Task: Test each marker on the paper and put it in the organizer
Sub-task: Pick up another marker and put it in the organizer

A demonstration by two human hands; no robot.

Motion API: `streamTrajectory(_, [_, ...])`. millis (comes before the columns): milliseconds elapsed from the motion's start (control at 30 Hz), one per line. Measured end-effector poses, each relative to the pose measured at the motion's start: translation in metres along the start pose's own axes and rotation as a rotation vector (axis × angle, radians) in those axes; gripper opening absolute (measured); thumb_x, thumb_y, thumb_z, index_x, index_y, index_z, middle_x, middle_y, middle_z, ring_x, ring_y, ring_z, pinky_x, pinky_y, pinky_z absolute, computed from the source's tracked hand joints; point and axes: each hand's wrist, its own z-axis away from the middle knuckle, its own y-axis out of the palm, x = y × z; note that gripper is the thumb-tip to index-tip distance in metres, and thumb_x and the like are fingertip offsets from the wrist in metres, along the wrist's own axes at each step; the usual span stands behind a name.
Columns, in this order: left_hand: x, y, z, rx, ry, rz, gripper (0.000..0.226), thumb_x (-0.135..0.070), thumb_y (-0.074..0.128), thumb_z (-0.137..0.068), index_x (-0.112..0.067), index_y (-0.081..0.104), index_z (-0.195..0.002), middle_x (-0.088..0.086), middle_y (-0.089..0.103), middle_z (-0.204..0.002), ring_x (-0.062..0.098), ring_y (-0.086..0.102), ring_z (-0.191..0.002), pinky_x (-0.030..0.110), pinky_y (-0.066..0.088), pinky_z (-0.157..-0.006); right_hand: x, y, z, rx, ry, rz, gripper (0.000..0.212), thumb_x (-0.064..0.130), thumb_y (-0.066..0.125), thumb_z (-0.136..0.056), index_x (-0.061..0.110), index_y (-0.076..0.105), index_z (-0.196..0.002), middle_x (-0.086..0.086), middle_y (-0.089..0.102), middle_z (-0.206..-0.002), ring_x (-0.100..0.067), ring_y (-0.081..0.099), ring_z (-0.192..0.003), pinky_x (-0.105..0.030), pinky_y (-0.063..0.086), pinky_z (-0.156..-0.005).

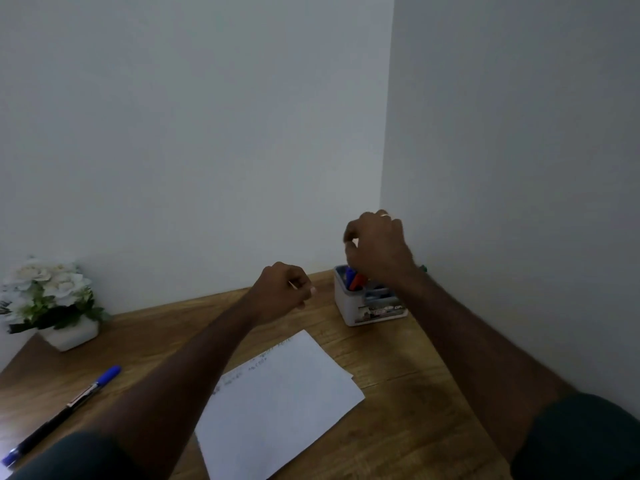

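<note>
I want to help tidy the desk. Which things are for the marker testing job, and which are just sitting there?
For the job:
- paper, with scribbles near its far edge
- organizer, red and blue markers inside
- blue marker lying on the table's left side
- right hand above the organizer

Just sitting there:
- white flowers in a white pot
- wooden table

Two plain pale grey-white walls meet in corner [382,188], seam running down to far right end of desk. Back wall [190,133] bare; side wall [519,133] bare, slightly darker. Light dim and even, soft shadow low along back wall. Desk [398,358] wood-grain brown, pushed against both walls, far edge touching back wall. White flowers with green leaves in white pot [52,299] on desk's far left, against back wall.
</note>
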Motion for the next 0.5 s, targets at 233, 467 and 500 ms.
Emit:
streamTrajectory(233, [0.048, -0.065, 0.091, -0.075, -0.094, -0.108, 0.011, -0.018, 0.068, -0.086, -0.024, 0.069, -0.077, -0.012, 0.067, -0.069, -0.001, 0.06, -0.064, 0.013, 0.043, -0.062, 0.133, 0.034, 0.039, 0.037, -0.338, -0.253, 0.018, 0.023, 0.059, -0.084, 0.018, 0.075, -0.093, -0.002, 0.071, -0.093, -0.023, 0.06, -0.093, -0.035, 0.043, -0.081])
streamTrajectory(467, [0.116, -0.131, 0.215, -0.281, -0.345, -0.229, 0.011, -0.018, 0.071, -0.082, -0.017, 0.07, -0.071, -0.003, 0.068, -0.068, 0.007, 0.06, -0.064, 0.024, 0.047, -0.063, 0.259, 0.094, 0.086, 0.419, -0.593, -0.323, 0.042, 0.016, 0.053, -0.088, 0.023, 0.063, -0.128, -0.007, 0.066, -0.129, -0.03, 0.059, -0.118, -0.042, 0.047, -0.1])
streamTrajectory(500, [0.123, -0.138, 0.23, -0.306, -0.398, -0.232, 0.013, -0.02, 0.069, -0.082, -0.018, 0.069, -0.069, -0.003, 0.067, -0.066, 0.005, 0.058, -0.059, 0.025, 0.046, -0.06, 0.273, 0.098, 0.09, 0.486, -0.609, -0.327, 0.047, 0.014, 0.052, -0.09, 0.025, 0.057, -0.135, -0.007, 0.061, -0.136, -0.03, 0.055, -0.124, -0.043, 0.044, -0.104])
